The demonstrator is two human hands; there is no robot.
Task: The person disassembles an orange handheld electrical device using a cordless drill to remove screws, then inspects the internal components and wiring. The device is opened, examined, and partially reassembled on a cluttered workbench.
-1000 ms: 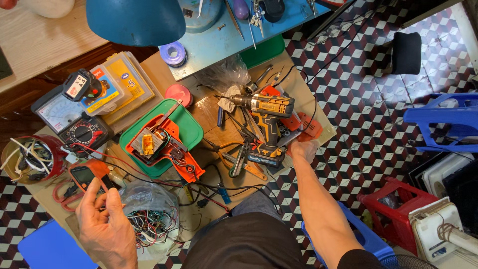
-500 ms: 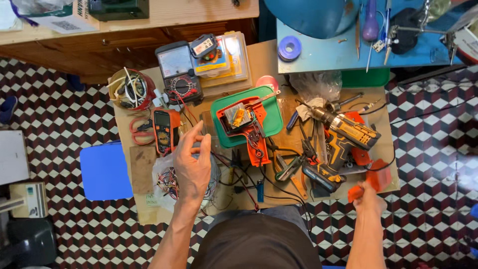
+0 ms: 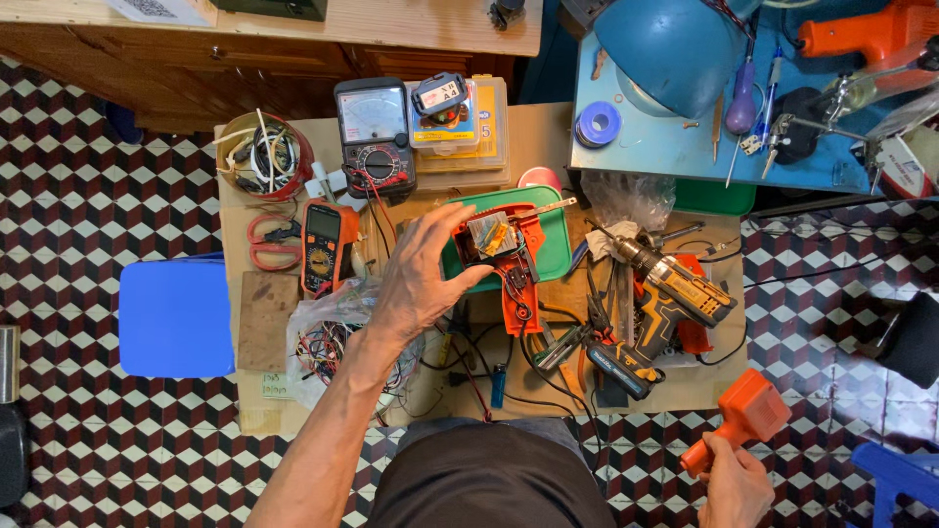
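Left hand point(image 3: 423, 279), fingers spread apart, hovers beside the green tray point(image 3: 554, 246) at frame centre; right hand point(image 3: 736, 481), lower right, grip clamped on an orange casing point(image 3: 740, 418).

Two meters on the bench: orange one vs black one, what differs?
The orange multimeter has a dark digital screen; the black multimeter has a pale needle-dial face. The orange one is slimmer and lies nearer the person; the black one is wider and lies farther back by the yellow boxes. The left hand hovers just right of the orange one, well short of the black one. Both lie face up, each with a round selector dial.
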